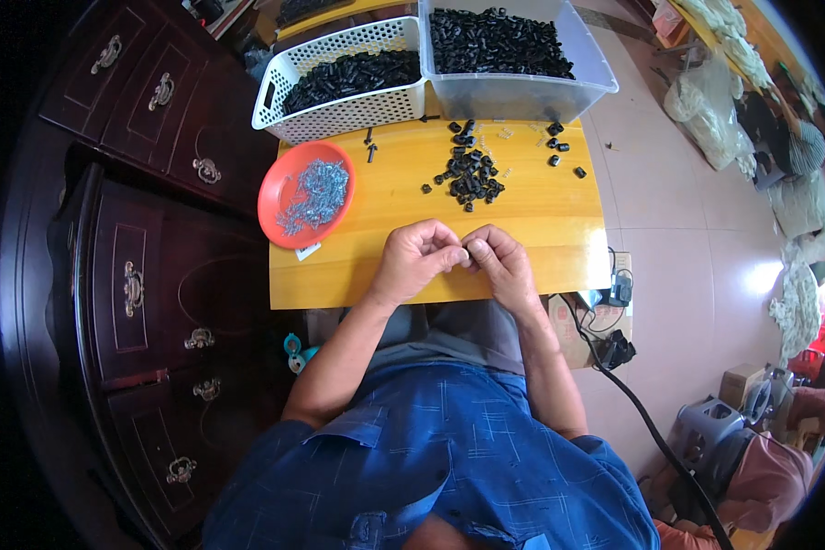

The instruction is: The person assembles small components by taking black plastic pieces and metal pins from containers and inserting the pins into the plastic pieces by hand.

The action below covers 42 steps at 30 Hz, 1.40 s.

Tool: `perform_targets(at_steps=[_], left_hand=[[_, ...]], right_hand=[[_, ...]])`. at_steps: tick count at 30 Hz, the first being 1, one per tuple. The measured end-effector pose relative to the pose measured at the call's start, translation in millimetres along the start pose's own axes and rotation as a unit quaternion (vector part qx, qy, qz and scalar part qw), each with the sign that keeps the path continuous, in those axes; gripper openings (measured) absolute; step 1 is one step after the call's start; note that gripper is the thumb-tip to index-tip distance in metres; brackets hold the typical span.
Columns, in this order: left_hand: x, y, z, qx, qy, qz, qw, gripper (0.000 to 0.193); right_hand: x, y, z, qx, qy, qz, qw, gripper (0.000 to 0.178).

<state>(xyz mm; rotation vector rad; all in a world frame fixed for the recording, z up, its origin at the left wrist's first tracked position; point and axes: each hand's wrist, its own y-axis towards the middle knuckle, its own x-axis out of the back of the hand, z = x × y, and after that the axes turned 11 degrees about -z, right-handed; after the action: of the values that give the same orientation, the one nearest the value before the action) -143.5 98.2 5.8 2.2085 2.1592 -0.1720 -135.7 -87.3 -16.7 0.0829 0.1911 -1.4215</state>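
Observation:
Over the front of the yellow table (376, 280), my two hands meet fingertip to fingertip. My right hand (509, 268) pinches a small black part (468, 252), mostly covered by the fingers. My left hand (417, 259) is closed in a pinch right against it; what its fingertips hold is too small to make out. Beyond the hands lies a loose pile of small black plastic parts (473, 176). To the left, a red-orange plate (273, 188) holds many small silvery metal pieces (316, 194) that look like springs or pins.
At the table's back stand a white perforated basket (348, 103) and a clear plastic bin (513, 96), both full of black parts. Dark wooden drawers (170, 266) line the left side. A black cable (646, 417) runs along the floor at right, by a cardboard box (573, 341).

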Motion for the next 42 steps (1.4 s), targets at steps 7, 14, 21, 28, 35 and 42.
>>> perform_targets(at_steps=[7, 14, 21, 28, 35, 42], left_hand=[[3.3, 2.6, -0.9, 0.078, -0.030, 0.060, 0.995, 0.014], [-4.1, 4.6, -4.1, 0.132, -0.076, 0.087, 0.985, 0.016], [-13.6, 9.8, -4.9, 0.094, -0.051, 0.059, 0.993, 0.017], [-17.3, 28.5, 10.9, -0.194, 0.380, -0.033, 0.904, 0.038], [-25.3, 36.3, 14.7, -0.246, 0.501, -0.067, 0.827, 0.030], [-22.8, 50.4, 17.2, -0.219, 0.487, -0.061, 0.843, 0.016]], right_hand=[[7.2, -3.4, 0.4, -0.009, 0.038, 0.041, 0.998, 0.016], [20.4, -12.6, 11.5, -0.020, 0.065, 0.062, 0.996, 0.014], [38.1, -8.1, 5.0, -0.009, 0.098, 0.080, 0.992, 0.015], [46.5, 2.6, -4.6, -0.033, 0.304, 0.025, 0.952, 0.017], [46.8, 6.2, -15.5, -0.049, 0.306, 0.038, 0.950, 0.019], [44.4, 9.1, -16.7, -0.057, 0.315, 0.034, 0.947, 0.018]])
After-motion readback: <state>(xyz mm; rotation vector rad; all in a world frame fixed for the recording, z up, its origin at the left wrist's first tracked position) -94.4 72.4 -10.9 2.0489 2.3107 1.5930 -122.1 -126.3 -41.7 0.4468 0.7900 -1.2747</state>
